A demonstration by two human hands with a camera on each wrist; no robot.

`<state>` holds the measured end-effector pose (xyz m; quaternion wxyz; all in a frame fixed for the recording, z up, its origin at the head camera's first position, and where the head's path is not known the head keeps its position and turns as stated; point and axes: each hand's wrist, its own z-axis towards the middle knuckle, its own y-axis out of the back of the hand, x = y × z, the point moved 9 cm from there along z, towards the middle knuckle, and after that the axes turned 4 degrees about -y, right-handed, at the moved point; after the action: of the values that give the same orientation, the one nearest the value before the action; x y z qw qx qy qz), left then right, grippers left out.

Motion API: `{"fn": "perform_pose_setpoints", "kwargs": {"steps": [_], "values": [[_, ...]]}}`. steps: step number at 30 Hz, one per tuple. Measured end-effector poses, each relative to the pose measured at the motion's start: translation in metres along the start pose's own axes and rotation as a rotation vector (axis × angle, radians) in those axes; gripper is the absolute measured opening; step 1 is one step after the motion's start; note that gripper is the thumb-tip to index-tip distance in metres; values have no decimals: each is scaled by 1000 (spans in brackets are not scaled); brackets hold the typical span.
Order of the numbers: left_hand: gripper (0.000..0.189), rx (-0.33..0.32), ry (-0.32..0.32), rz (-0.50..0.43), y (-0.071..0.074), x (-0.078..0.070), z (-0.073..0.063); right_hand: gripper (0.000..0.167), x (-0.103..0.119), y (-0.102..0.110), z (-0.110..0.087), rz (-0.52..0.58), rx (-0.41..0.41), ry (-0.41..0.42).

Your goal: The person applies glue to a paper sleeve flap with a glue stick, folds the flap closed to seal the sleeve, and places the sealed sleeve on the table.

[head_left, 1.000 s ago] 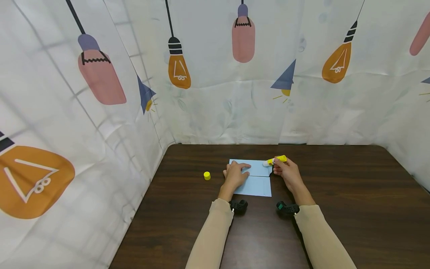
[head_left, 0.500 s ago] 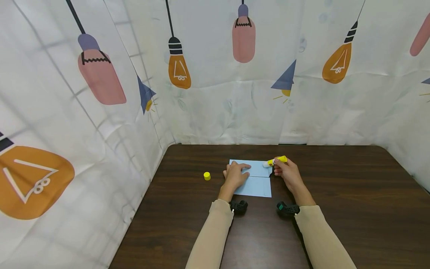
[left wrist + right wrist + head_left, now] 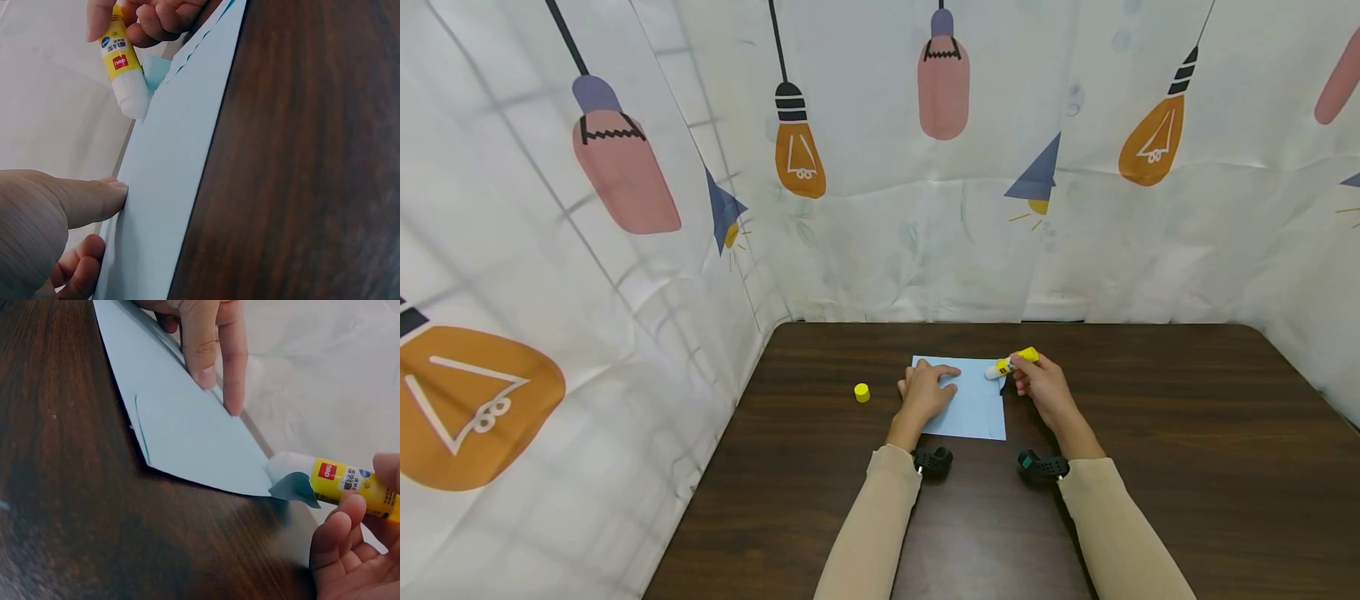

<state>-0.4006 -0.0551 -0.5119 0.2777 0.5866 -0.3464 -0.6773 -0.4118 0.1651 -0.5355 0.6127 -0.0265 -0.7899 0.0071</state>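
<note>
A light blue paper sheet (image 3: pixel 973 419) lies on the dark wooden table. My left hand (image 3: pixel 925 392) rests on its left part, fingers and thumb spread and pressing it down. In my right hand (image 3: pixel 1043 390), thumb and fingers grip a yellow and white glue stick (image 3: pixel 1011 363). It is uncapped, and its white end slants down at the paper's right edge. Close by, a small corner flap (image 3: pixel 294 489) of the paper bends up beside the glue stick in the right wrist view. The yellow cap (image 3: pixel 862 392) stands apart on the table, left of the left hand.
The table (image 3: pixel 1187 433) reaches back to a pale curtain (image 3: pixel 880 250) printed with lamps and bulbs. More curtain hangs along the left side. Each wrist wears a dark band (image 3: pixel 1040 465) over the table's near part.
My right hand has drawn the glue stick's tip slightly toward me along the paper's right side. The dark line across the sheet has mostly vanished. My left hand stays put.
</note>
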Motion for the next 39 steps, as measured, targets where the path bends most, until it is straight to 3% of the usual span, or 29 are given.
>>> {"fn": "perform_pose_setpoints", "kwargs": {"steps": [30,39], "values": [[27,8,7,-1,0,1,0,31,0,1,1,-18,24,-31],[28,13,7,-1,0,0,-1,26,13,-4,-15,-25,45,-39]]}}
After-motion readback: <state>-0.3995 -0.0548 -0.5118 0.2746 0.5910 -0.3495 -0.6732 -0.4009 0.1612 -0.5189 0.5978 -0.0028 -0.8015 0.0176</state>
